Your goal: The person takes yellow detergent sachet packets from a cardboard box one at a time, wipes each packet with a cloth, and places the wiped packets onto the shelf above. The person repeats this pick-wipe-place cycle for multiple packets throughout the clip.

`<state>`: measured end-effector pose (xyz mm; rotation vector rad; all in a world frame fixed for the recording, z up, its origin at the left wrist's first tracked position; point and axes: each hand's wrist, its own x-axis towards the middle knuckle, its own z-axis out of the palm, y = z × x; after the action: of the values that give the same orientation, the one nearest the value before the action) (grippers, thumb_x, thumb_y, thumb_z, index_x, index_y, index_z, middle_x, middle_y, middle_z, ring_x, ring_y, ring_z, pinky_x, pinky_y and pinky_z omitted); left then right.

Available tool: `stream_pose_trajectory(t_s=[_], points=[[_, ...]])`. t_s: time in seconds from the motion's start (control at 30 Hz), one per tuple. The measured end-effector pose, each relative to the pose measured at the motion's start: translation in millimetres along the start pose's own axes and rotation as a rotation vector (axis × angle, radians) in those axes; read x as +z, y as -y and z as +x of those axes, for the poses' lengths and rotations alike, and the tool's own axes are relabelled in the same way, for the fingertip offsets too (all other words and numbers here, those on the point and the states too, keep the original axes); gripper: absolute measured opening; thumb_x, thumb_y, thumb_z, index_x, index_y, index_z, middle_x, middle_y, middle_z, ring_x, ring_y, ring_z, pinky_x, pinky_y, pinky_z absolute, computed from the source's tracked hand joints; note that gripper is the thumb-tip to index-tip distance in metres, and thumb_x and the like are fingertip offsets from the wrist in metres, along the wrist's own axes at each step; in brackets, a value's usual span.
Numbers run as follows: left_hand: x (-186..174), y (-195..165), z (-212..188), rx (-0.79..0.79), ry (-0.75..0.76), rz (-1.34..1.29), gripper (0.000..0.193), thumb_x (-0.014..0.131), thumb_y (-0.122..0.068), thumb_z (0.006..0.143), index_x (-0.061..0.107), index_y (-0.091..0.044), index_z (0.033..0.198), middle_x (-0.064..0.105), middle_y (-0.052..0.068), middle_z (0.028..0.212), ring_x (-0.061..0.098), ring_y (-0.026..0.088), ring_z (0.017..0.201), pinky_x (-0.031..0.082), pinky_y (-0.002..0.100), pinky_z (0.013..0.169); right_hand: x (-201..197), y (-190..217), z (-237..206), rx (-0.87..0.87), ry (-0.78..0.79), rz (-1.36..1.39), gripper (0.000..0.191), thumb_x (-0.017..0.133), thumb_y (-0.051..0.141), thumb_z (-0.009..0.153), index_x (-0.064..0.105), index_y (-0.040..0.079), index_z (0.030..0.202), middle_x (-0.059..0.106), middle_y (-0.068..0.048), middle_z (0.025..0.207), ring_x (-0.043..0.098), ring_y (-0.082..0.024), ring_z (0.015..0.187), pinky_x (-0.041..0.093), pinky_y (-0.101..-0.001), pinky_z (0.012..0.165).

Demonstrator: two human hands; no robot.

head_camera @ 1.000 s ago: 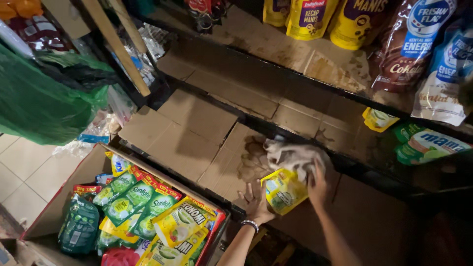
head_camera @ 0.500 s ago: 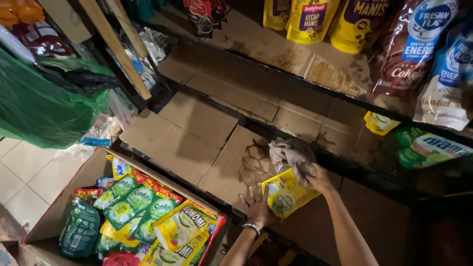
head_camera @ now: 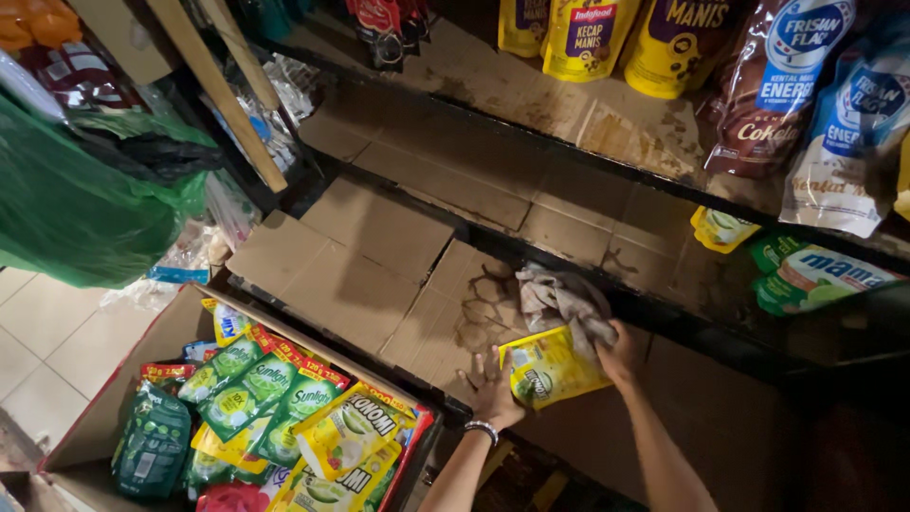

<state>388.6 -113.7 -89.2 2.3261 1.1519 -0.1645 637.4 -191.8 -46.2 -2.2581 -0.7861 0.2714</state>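
head | left hand (head_camera: 493, 393), right hand (head_camera: 618, 356) grip yellow pouch (head_camera: 550, 368) | grey rag (head_camera: 561, 299) touching

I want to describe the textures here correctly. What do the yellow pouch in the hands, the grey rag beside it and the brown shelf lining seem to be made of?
The yellow pouch, held by the left hand and right hand, looks like glossy plastic film: it shines and creases. The grey rag seems to be soft woven cloth, crumpled in matte folds. The brown shelf lining appears to be flattened cardboard: dull, with fold seams and dark stains.
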Motion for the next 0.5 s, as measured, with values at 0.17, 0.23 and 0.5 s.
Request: stream_pose_trajectory(t_s=[0.17,0.23,0.5], points=[[-2.8,-0.6,2.3,-0.010,0.063,0.035,0.138,0.087,-0.058,0.064,-0.002,-0.029,0.166,-0.004,0.006,0.174,-0.011,0.041,0.158,-0.010,0.072,0.118,1.2,-0.1,-10.0,0.104,-0.217,0.215,0.049,0.075,0.020,0.089,0.061,0.006,0.134,0.067,-0.020,0.128,0.066,-0.037,0.116,0.051,-0.0477,0.098],[-4.9,-1.8,2.4,-0.026,0.085,0.014,0.138,0.085,-0.063,0.064,-0.003,-0.029,0.165,-0.006,0.006,0.174,-0.014,0.041,0.158,-0.012,0.071,0.119,4.9,3.1,-14.1,0.117,-0.335,0.273,0.046,0.072,0.020,0.092,0.061,0.009,0.135,0.068,-0.019,0.128,0.067,-0.036,0.115,0.053,-0.0475,0.098],[-21.9,8.9,6.6,0.031,0.223,0.025,0.136,0.086,-0.058,0.064,-0.002,-0.030,0.165,-0.008,0.006,0.175,-0.014,0.040,0.158,-0.014,0.066,0.121,43.4,21.7,-49.9,-0.384,-0.626,-0.330,0.032,0.072,0.010,0.092,0.070,0.019,0.122,0.075,-0.013,0.122,0.070,-0.030,0.111,0.046,-0.0538,0.121]])
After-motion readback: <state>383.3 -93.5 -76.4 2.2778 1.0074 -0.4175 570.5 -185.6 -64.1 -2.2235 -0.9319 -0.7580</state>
